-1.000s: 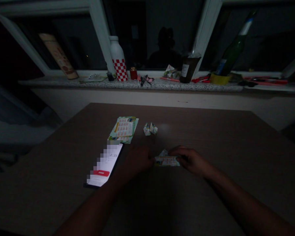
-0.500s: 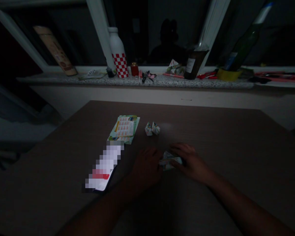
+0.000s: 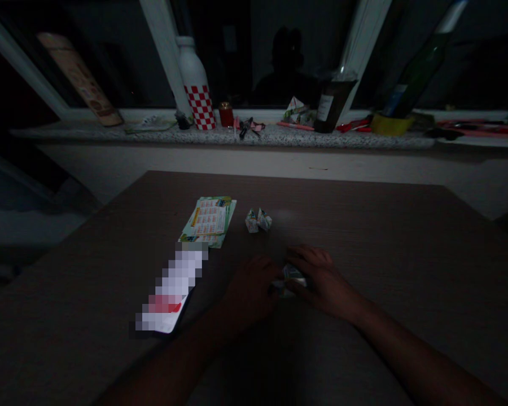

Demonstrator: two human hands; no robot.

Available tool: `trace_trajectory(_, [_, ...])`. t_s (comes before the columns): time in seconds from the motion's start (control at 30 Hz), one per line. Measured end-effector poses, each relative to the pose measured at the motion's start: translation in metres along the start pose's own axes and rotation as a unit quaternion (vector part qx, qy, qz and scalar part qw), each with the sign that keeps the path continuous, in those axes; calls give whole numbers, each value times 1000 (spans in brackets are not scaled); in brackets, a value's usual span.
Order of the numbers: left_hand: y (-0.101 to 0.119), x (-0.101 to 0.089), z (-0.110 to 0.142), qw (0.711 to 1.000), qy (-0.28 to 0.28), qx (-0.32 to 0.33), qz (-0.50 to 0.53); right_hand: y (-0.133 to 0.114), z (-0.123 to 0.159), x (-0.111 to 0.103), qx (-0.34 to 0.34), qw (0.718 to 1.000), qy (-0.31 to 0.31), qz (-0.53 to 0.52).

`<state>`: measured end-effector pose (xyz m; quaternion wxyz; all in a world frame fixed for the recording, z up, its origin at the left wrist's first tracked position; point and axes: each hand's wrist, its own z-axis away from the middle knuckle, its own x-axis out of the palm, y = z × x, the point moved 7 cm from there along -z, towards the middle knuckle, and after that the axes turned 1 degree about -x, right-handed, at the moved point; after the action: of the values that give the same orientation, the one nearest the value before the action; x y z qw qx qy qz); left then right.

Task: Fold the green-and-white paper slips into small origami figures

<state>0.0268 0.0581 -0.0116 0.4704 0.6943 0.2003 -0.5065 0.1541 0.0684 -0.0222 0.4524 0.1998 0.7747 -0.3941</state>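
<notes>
Between my hands, low on the wooden table, is a small piece of folded printed paper (image 3: 295, 274). My left hand (image 3: 254, 286) grips its left side, fingers curled and thumb side in shadow. My right hand (image 3: 318, 277) holds the right side, with the thumb near the front edge and the fingers bent over the back. Both hands cover much of the paper, so its full folded shape is hidden. Just beyond them stands a small folded paper figure (image 3: 258, 221) with two pointed parts.
Left of the hands lies a phone (image 3: 169, 293) with a lit, blurred screen. Behind it is a stack of printed paper sheets (image 3: 209, 220). The windowsill (image 3: 271, 137) carries a checkered bottle (image 3: 201, 104), a dark cup (image 3: 330, 107) and a green bottle (image 3: 419, 67).
My right hand has shifted slightly left, closer to my left hand. The paper's raised pointed flap no longer shows, and less of the paper is visible. The camera view has moved a little.
</notes>
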Motion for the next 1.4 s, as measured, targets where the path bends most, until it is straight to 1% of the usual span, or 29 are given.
trace_trajectory(0.07, [0, -1, 0, 1000, 4, 2, 4, 0, -1, -1, -3, 1000, 7, -6])
trace_trajectory(0.17, [-3, -2, -1, 1000, 11, -11, 13, 3, -1, -4, 7, 999, 35, -41])
trace_trajectory(0.23, [-7, -1, -2, 999, 6, -28, 36, 7, 1, -4, 30, 995, 54, -82])
trace_trajectory(0.3, [-13, -2, -3, 995, 11, -56, 82, 12, 3, -2, 68, 985, 63, -143])
trace_trajectory(0.4, [-20, -6, -3, 979, 43, -95, 177, 17, 6, 0, 122, 957, 83, -249])
trace_trajectory(0.47, [-21, -9, -3, 966, 63, -106, 226, 19, 8, 0, 148, 933, 108, -309])
trace_trajectory(0.53, [-20, -12, -2, 960, 81, -110, 242, 21, 10, -1, 169, 911, 137, -349])
trace_trajectory(0.63, [-19, -15, 0, 958, 102, -115, 242, 22, 13, 1, 195, 883, 157, -396])
trace_trajectory(0.7, [-18, -15, 0, 956, 108, -113, 249, 22, 14, 1, 204, 869, 173, -416])
trace_trajectory(0.77, [-18, -14, 0, 954, 111, -111, 257, 22, 14, -1, 212, 861, 192, -420])
trace_trajectory(0.83, [-18, -12, 1, 952, 113, -111, 262, 22, 15, -3, 221, 857, 206, -417])
trace_trajectory(0.93, [-20, -10, 1, 946, 116, -120, 278, 22, 14, -4, 223, 854, 205, -423])
trace_trajectory(1.03, [-21, -7, 2, 938, 117, -136, 295, 21, 14, -4, 209, 859, 203, -420])
trace_trajectory(1.17, [-18, -7, 1, 948, 103, -133, 270, 19, 14, -8, 199, 871, 207, -399])
trace_trajectory(1.4, [-15, -8, -1, 952, 100, -119, 264, 19, 14, -11, 200, 873, 217, -388])
